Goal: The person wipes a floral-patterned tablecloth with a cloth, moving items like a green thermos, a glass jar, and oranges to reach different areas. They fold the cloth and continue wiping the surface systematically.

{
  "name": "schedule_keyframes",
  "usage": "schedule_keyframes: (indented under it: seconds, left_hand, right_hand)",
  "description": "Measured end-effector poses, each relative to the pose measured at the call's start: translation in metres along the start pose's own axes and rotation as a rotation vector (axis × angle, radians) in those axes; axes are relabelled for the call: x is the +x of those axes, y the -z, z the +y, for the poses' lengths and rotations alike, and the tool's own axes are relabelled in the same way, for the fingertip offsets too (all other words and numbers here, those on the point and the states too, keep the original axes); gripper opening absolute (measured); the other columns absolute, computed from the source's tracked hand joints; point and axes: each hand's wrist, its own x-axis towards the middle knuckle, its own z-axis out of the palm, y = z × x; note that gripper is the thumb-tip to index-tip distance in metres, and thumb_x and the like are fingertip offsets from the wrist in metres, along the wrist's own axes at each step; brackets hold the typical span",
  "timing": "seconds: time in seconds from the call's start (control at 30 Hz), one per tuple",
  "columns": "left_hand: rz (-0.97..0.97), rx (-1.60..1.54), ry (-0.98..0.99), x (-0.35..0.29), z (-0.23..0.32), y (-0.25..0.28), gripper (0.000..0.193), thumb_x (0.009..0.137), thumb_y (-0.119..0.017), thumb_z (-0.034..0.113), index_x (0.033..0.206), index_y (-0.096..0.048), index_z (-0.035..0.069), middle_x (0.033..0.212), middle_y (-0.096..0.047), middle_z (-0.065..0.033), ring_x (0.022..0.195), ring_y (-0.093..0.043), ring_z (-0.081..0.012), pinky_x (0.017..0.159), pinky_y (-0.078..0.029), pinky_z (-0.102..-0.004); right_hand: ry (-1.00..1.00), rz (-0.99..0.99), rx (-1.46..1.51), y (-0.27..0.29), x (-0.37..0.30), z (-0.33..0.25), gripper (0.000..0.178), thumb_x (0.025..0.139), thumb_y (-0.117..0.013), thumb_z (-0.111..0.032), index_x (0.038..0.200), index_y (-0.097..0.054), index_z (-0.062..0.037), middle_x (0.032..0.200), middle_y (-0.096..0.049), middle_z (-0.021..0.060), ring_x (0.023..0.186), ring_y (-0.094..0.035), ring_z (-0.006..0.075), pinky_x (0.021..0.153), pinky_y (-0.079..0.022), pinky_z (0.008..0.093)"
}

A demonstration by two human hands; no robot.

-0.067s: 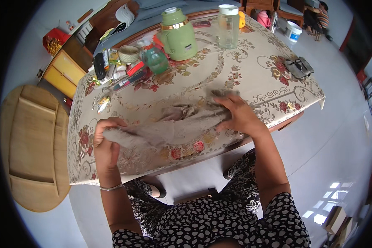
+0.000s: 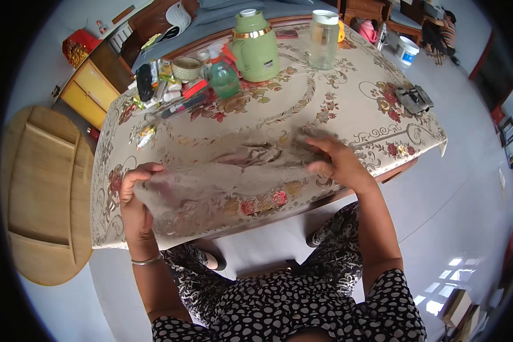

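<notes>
A thin, greyish-beige cloth (image 2: 228, 178) is stretched across the near side of the table, crumpled along its far middle and smeared by motion at its ends. My left hand (image 2: 135, 196), with a bangle at the wrist, pinches the cloth's left end between thumb and fingers, lifted a little off the table. On the other side, my right hand (image 2: 341, 162) is curled round the bunched right end, fingers partly blurred. The patterned tablecloth (image 2: 279, 124) lies beneath, with a small shiny wrapper (image 2: 146, 137) on it beyond my left hand.
Along the far side stand a green thermos (image 2: 256, 54), a clear jug (image 2: 324, 43), a green bottle (image 2: 223, 78) and a cluster of small items. A dark grey object (image 2: 414, 100) lies at the right. A round wooden board (image 2: 43, 199) leans left. Another person (image 2: 442, 34) sits far right.
My left hand has shifted slightly left, and the cloth's left end has spread and hangs lower. My right hand still grips the other end. The whole view has shifted slightly.
</notes>
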Motion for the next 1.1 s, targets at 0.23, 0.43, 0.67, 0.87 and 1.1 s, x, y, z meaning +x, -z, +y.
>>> schedule_keyframes:
  seconds: [0.23,0.43,0.67,0.87,1.1]
  left_hand:
    - [-0.037,0.509,-0.065,-0.034,-0.002,0.039,0.051,0.066,-0.031,-0.021,0.098,-0.064,0.001,0.111,-0.062,-0.0138,0.109,-0.056,-0.0238,0.100,-0.040,-0.0337]
    - [0.348,0.400,0.157,-0.058,0.004,0.083,0.044,0.075,-0.034,-0.016,0.096,-0.065,0.006,0.092,-0.063,-0.0015,0.077,-0.056,-0.0089,0.069,-0.047,-0.0226]
    - [0.632,0.028,-0.137,-0.033,0.049,0.157,0.019,0.095,-0.044,0.005,0.107,-0.059,0.005,0.097,-0.061,-0.0037,0.089,-0.058,-0.0125,0.082,-0.048,-0.0264]
    - [0.571,0.065,-0.149,0.013,0.055,0.221,0.030,0.093,-0.042,0.002,0.117,-0.059,0.003,0.112,-0.063,-0.0073,0.101,-0.060,-0.0161,0.089,-0.049,-0.0281]
    - [0.600,0.154,-0.192,0.076,0.075,0.244,0.033,0.095,-0.034,0.005,0.118,-0.058,0.004,0.112,-0.064,-0.0099,0.102,-0.061,-0.0200,0.093,-0.048,-0.0332]
  right_hand:
    - [-0.060,0.154,-0.416,-0.011,-0.004,-0.006,0.033,0.078,-0.072,-0.015,0.110,-0.063,-0.0098,0.095,-0.060,0.0162,0.081,-0.063,0.0317,0.070,-0.051,0.0368]
    - [-0.168,0.413,0.383,0.034,0.004,-0.006,0.007,0.088,-0.064,-0.011,0.093,-0.068,-0.0078,0.077,-0.062,-0.0023,0.066,-0.053,0.0094,0.060,-0.043,0.0248]
    - [0.048,0.753,0.371,0.140,0.015,-0.040,0.015,0.095,-0.058,-0.018,0.102,-0.064,-0.0051,0.089,-0.063,-0.0020,0.084,-0.056,0.0075,0.080,-0.044,0.0220]
    - [-0.076,0.717,0.292,0.164,0.058,-0.004,0.018,0.093,-0.060,-0.022,0.098,-0.064,-0.0054,0.082,-0.060,-0.0057,0.074,-0.049,0.0030,0.067,-0.039,0.0185]
    - [-0.037,0.652,0.066,0.171,0.107,-0.003,0.022,0.089,-0.067,-0.023,0.100,-0.068,-0.0031,0.088,-0.065,-0.0027,0.079,-0.054,0.0047,0.074,-0.043,0.0201]
